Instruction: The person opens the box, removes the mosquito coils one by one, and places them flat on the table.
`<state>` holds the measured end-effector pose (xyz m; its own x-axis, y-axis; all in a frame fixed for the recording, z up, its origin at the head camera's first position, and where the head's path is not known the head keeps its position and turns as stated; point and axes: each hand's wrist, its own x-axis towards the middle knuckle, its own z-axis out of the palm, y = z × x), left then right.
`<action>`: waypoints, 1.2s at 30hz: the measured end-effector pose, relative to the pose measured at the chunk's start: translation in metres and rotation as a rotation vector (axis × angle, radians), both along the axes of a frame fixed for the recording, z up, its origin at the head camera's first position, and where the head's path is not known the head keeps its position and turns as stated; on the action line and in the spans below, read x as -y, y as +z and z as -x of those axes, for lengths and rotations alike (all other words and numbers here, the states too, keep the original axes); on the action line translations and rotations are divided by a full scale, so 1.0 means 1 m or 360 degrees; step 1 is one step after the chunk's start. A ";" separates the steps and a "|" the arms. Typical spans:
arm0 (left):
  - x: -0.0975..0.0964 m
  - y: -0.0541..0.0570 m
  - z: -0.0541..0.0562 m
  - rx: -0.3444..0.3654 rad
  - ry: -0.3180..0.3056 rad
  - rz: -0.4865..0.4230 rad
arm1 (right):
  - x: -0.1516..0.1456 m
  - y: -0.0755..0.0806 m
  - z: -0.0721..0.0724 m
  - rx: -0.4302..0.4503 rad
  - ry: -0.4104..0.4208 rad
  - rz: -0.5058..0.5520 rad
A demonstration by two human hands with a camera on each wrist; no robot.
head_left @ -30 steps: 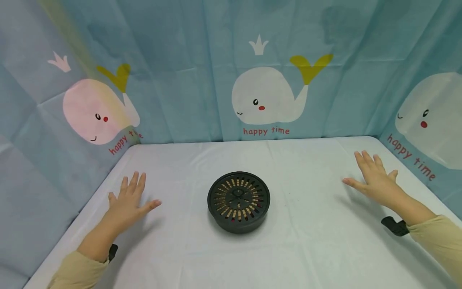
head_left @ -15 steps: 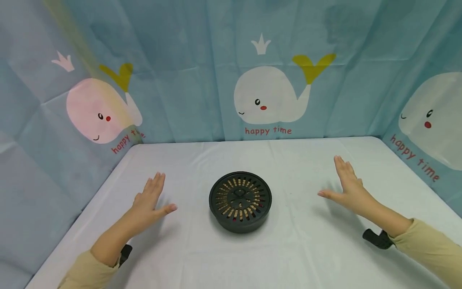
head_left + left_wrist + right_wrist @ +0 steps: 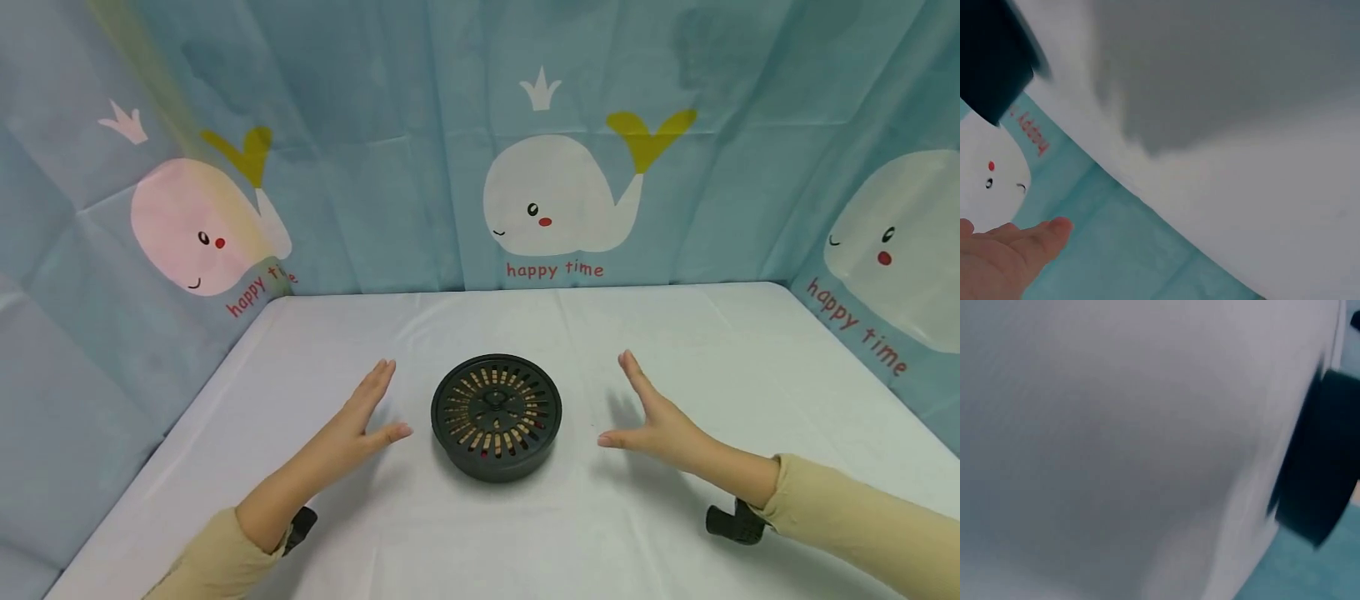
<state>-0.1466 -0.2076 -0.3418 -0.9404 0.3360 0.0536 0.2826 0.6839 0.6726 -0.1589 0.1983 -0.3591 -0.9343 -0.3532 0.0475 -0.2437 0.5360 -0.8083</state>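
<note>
A round black container [image 3: 498,468] with a lid of radial slots stands on the white-covered table; tan pieces and a little red show through the slots. To its left, my left hand [image 3: 348,437] hovers with straight fingers and the thumb spread toward it. On the other side my right hand [image 3: 654,423] is held the same way, thumb pointing inward. Neither hand touches the container. The left wrist view has the container [image 3: 991,59] at the upper left and my left hand [image 3: 1013,253] at the lower left. In the right wrist view the container [image 3: 1316,465] sits at the right edge.
The white tablecloth [image 3: 420,542] spreads around the container. Blue curtains [image 3: 360,217] with whale prints rise behind the table and along both sides. A black wrist-worn device [image 3: 735,523] hangs below the right sleeve, another [image 3: 302,528] below the left sleeve.
Both hands have moved inward from the sides toward the container, the left one rightward and the right one leftward. Their fingers have turned from spread to closer together. The container has stayed put.
</note>
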 end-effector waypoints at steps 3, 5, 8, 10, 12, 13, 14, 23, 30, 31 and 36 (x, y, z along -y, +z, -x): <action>-0.010 -0.002 0.002 -0.0027 -0.0025 -0.0057 | 0.013 -0.004 -0.001 0.0082 0.0060 0.0061; -0.017 -0.004 0.003 -0.0040 -0.0029 -0.0078 | 0.022 -0.005 -0.002 0.0145 0.0095 0.0091; -0.026 -0.005 0.004 -0.0062 -0.0027 -0.0102 | 0.036 -0.005 -0.004 0.0241 0.0129 0.0122; -0.032 -0.005 0.005 -0.0074 -0.0017 -0.0121 | 0.044 -0.005 -0.005 0.0289 0.0130 0.0129; -0.036 -0.006 0.006 -0.0116 -0.0013 -0.0132 | 0.052 -0.006 -0.006 0.0323 0.0131 0.0136; -0.039 -0.007 0.008 -0.0138 -0.0010 -0.0140 | 0.055 -0.007 -0.006 0.0332 0.0129 0.0135; -0.041 -0.007 0.008 -0.0158 -0.0007 -0.0152 | 0.059 -0.008 -0.006 0.0337 0.0128 0.0128; -0.066 -0.016 0.017 -0.0219 0.0050 -0.0361 | 0.074 -0.015 0.001 0.0334 0.0013 0.0040; -0.080 -0.019 0.021 -0.0204 0.0112 -0.0453 | 0.076 -0.015 0.003 0.0398 -0.0014 0.0074; -0.081 -0.019 0.021 -0.0195 0.0111 -0.0466 | 0.076 -0.015 0.004 0.0408 -0.0013 0.0089; -0.083 -0.017 0.028 -0.0066 0.0109 -0.0576 | 0.079 -0.014 0.011 0.0446 0.0005 0.0160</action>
